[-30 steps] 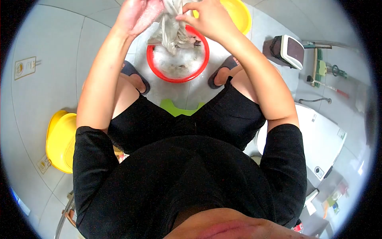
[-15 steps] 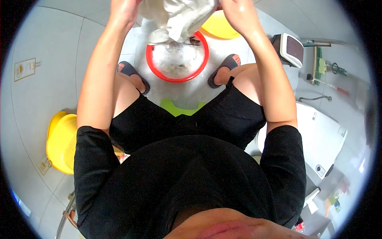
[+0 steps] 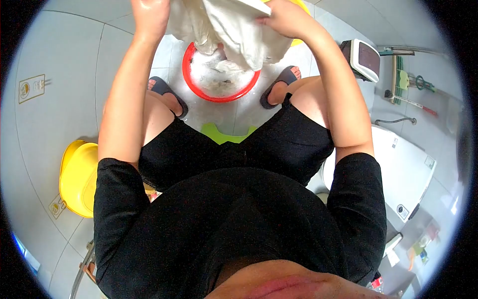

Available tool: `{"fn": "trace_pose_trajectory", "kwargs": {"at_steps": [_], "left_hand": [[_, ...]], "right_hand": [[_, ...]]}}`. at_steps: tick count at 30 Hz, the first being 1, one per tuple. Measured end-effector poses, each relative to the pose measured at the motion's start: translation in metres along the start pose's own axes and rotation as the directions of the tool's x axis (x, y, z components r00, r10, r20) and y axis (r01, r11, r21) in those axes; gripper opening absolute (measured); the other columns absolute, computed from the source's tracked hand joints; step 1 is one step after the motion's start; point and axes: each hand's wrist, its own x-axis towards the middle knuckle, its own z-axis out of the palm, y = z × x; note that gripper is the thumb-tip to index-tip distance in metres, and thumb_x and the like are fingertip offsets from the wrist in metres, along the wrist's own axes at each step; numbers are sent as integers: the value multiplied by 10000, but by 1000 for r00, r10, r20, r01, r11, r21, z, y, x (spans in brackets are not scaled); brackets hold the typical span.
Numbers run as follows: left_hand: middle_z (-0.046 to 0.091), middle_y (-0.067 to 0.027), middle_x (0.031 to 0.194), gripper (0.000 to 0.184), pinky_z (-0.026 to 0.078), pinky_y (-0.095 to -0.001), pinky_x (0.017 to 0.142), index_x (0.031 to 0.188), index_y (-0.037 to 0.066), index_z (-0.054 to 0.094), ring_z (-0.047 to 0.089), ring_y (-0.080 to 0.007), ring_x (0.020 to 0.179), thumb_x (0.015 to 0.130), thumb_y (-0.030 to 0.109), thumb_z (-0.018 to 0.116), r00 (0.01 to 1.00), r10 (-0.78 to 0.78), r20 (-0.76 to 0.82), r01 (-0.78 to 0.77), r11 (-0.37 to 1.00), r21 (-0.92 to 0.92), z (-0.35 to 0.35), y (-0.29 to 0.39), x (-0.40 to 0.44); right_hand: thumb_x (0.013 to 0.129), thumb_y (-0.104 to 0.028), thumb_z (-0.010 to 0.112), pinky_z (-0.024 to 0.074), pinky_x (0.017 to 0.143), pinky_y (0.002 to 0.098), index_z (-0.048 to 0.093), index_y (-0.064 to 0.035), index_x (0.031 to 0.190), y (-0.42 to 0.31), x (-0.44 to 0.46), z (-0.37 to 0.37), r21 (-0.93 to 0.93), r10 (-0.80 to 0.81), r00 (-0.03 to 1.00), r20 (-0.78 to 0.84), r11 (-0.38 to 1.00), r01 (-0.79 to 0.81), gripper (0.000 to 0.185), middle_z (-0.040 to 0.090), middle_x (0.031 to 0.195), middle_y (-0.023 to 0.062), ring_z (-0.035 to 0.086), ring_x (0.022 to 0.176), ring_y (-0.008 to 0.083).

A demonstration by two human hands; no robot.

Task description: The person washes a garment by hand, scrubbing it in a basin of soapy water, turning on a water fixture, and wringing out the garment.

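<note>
A wet-looking white cloth [image 3: 234, 30] hangs bunched and creased between my two hands; its exact kind I cannot make out. My left hand [image 3: 151, 17] is closed at the cloth's left side, its fingers partly cut off by the top edge of the view. On the other side, my right hand [image 3: 289, 20] grips the cloth, with the thumb showing against it. Below hangs the red-rimmed basin [image 3: 219, 99] on the floor, filled with white suds and dark patches. The cloth's lower folds cover the basin's upper right part.
A yellow basin [image 3: 304, 6] is partly hidden behind my right hand. My sandalled feet [image 3: 169, 97] flank the red basin, with a green stool [image 3: 226, 134] between my legs. Yellow tubs [image 3: 79, 179] stand left, a white toilet [image 3: 403, 169] right, a bin [image 3: 365, 60] upper right.
The cloth has spread out and shifted right, now hanging over the basin's right part. My right hand has turned and come slightly down; my left hand has moved a little left.
</note>
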Motion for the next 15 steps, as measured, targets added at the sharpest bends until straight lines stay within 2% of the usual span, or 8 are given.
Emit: {"fn": "trace_pose_trajectory", "kwargs": {"at_steps": [3, 5, 7, 8, 9, 11, 12, 15], "left_hand": [[649, -24, 962, 159, 495, -250, 814, 1065, 35, 599, 611, -94, 899, 946, 73, 697, 1000, 14, -12, -16, 995, -102, 8, -5, -2], [650, -22, 954, 140, 500, -252, 803, 1035, 41, 586, 614, -96, 879, 952, 78, 691, 998, -20, 62, 29, 988, -152, 10, -8, -4], [649, -19, 926, 135, 494, -246, 787, 979, 52, 579, 603, -87, 870, 941, 82, 704, 998, -22, 66, 34, 982, -188, 18, -7, -9], [647, -9, 894, 146, 484, -234, 750, 959, 57, 579, 593, -72, 839, 929, 83, 719, 989, 25, 146, -17, 998, -59, 20, -8, -12], [645, 1, 863, 159, 474, -222, 713, 940, 62, 578, 583, -56, 807, 916, 84, 734, 971, 61, 231, -79, 995, 66, 22, -8, -16], [632, 26, 801, 184, 442, -204, 640, 917, 68, 579, 559, -26, 740, 890, 81, 761, 923, -130, 363, 135, 991, 13, 31, -2, -26], [628, 42, 776, 176, 421, -201, 593, 935, 66, 580, 542, -9, 694, 894, 66, 751, 909, -116, 400, 124, 992, 5, 34, -11, -32], [644, -28, 941, 145, 508, -243, 763, 1057, 20, 594, 609, -84, 862, 943, 57, 675, 891, -151, 428, 230, 964, -137, 40, -10, -30]], "right_hand": [[825, -152, 637, 526, 883, 443, 725, -27, 1071, 2, -8, -15, 56, -122, 992, 35, 991, 120, 290, 709, 1011, 260, 678, 973, 403], [862, -234, 661, 520, 912, 444, 674, -25, 1206, 1, -8, -14, 8, -143, 977, 159, 990, 144, 402, 703, 1058, 266, 672, 1002, 410], [889, -337, 681, 497, 974, 442, 560, -20, 1361, -20, -14, -11, 149, -226, 972, 56, 965, 216, 581, 658, 1211, 276, 639, 1126, 401], [902, -416, 692, 468, 1025, 424, 457, -21, 1451, -7, -5, 17, 91, -285, 950, -131, 950, 298, 716, 592, 1336, 264, 588, 1235, 359], [902, -416, 692, 468, 1025, 424, 457, -21, 1451, -16, -1, 21, 91, -284, 950, -131, 950, 297, 716, 592, 1336, 264, 588, 1235, 359], [918, -391, 680, 447, 1049, 398, 474, -30, 1440, -41, 7, 32, 584, -429, 872, -235, 655, 480, 667, 561, 1385, 237, 554, 1276, 306], [918, -391, 680, 447, 1049, 398, 474, -30, 1440, -40, 15, 41, 584, -426, 873, -237, 655, 479, 667, 561, 1385, 237, 554, 1276, 306], [937, -377, 658, 455, 1037, 382, 520, -20, 1403, -29, 32, 58, 686, -316, 897, -310, 579, 441, 603, 608, 1330, 209, 588, 1219, 290]]}}
